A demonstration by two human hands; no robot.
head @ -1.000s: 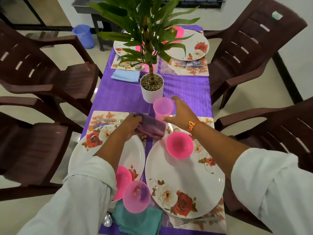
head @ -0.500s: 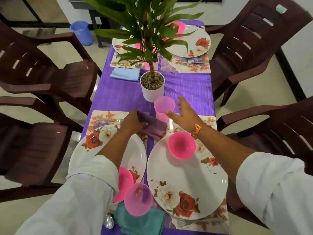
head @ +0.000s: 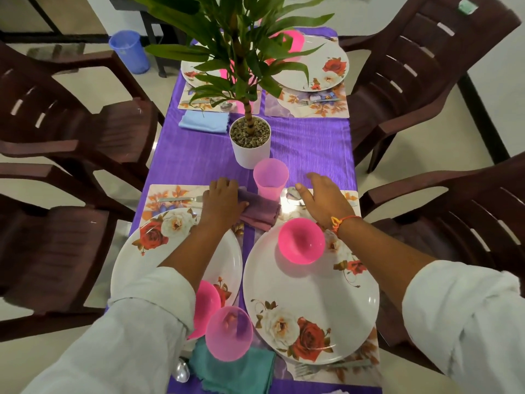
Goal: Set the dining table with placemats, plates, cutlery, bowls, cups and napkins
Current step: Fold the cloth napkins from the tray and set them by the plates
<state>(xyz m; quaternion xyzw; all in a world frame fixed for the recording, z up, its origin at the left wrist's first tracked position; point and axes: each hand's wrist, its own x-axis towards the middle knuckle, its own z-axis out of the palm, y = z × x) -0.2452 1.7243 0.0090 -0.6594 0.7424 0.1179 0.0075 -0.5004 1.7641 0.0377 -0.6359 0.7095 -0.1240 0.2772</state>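
The left hand (head: 223,204) gripped a folded purple napkin (head: 261,214), with its fingers curled round it, just above the left plate (head: 133,268). The right hand (head: 324,200) held nothing, and its fingers were straight and spread over a placemat (head: 350,196). A pink cup (head: 270,177) stood between the hands on the desk (head: 312,143).

Four brown plastic chairs (head: 85,132); pale glossy floor (head: 412,177); blue bin (head: 129,51); white wall (head: 511,95).
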